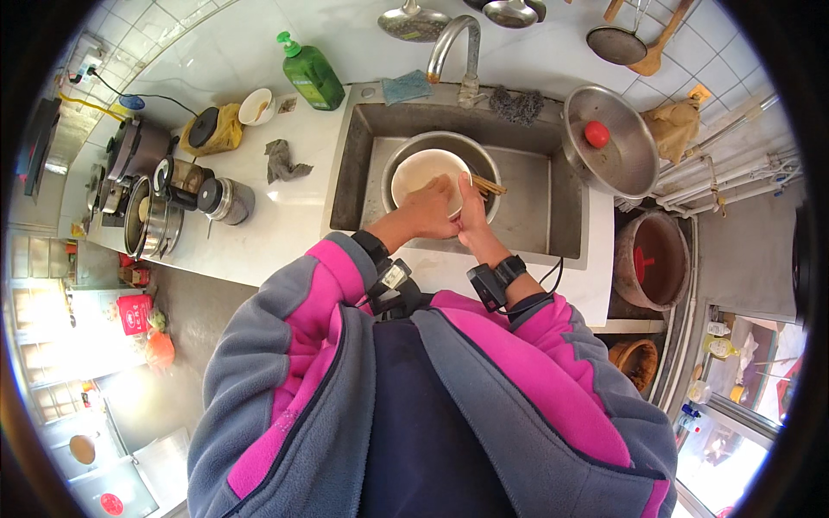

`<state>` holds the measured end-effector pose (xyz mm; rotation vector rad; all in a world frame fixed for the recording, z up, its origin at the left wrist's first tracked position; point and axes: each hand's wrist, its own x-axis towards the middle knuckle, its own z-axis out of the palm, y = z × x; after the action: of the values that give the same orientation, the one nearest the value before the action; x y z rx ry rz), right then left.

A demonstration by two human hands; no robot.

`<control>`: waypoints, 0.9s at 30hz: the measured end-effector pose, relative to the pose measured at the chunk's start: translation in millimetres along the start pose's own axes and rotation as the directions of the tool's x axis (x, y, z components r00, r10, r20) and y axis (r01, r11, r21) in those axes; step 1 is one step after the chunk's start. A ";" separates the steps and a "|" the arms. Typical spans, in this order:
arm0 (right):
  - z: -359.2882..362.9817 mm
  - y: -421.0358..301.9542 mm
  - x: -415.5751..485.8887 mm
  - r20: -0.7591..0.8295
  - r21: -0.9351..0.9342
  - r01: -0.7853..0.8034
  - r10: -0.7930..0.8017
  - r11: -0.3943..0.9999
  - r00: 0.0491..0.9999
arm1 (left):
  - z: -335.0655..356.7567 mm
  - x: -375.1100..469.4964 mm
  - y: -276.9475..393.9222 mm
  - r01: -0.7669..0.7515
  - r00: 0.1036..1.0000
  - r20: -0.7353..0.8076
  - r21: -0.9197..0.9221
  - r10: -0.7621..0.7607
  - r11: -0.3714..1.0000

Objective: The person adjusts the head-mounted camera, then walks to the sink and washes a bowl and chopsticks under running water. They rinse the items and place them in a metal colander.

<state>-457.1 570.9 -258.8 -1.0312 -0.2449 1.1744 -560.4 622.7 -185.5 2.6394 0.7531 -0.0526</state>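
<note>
A white bowl [421, 169] is tilted over a round metal basin [487, 150] in the stainless steel sink [524, 213]. With its thumb on the rim, my right hand [471, 210] grips the bowl's right side. My left hand [431, 210] reaches across the bowl, its fingertips against the inside; whether it holds anything there is hidden. Wooden chopsticks [489, 186] stick out of the basin just right of my right hand. Above the basin arches the metal faucet [476, 48]; no flowing water can be made out.
Behind the sink lie a blue cloth [407, 87] and a steel wool scrubber [516, 105]. A metal colander [625, 155] with a red tomato [596, 135] rests at the right rim. Left on the counter stand a green soap bottle [314, 78], a grey rag [283, 162], a small bowl [256, 107] and a glass jar [227, 201].
</note>
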 end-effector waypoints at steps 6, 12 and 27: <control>-6.3 -15.7 -4.8 0.044 0.035 -0.073 0.071 0.997 0.996 | -16.4 -12.3 4.7 -0.123 0.956 0.251 -0.130 0.153 0.984; 1.7 -26.5 -12.8 0.009 -0.040 -0.079 0.080 0.996 0.997 | -25.3 -23.7 -17.1 -0.121 0.955 0.291 0.187 0.062 0.975; -2.8 -22.9 -7.4 -0.039 -0.074 -0.093 0.090 0.993 0.995 | -5.5 -7.5 -5.3 -0.055 0.973 0.229 0.103 0.030 0.993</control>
<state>-443.7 562.9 -240.3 -1.1394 -0.2170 1.2357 -569.9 625.2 -181.3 2.6895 0.6325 -0.3871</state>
